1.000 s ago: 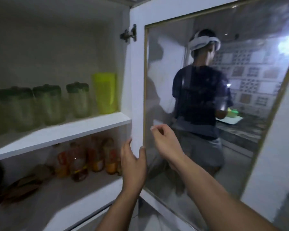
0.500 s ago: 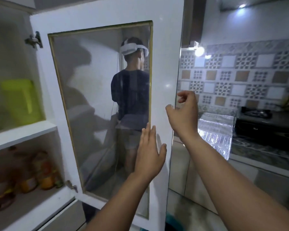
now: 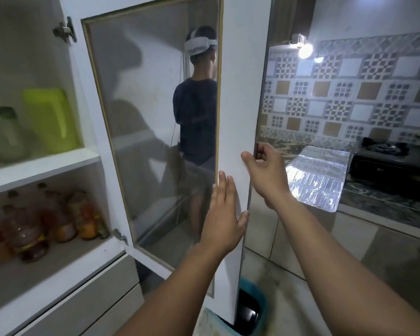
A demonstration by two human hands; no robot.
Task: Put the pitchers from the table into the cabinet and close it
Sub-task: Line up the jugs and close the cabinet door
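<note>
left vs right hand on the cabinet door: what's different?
Pose: the left hand lies flat with straight fingers on the front of the cabinet door; the right hand curls its fingers round the door's free edge, thumb on the front.
Place: the left hand sits lower, by the border of the glass; the right hand sits higher, at the edge.
Shared: both touch the same open door.

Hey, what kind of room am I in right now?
Probably a home kitchen: a gas stove sits on the counter below a patterned tile backsplash, and beside the open cabinet door, shelves hold bottles and a green pitcher.
</note>
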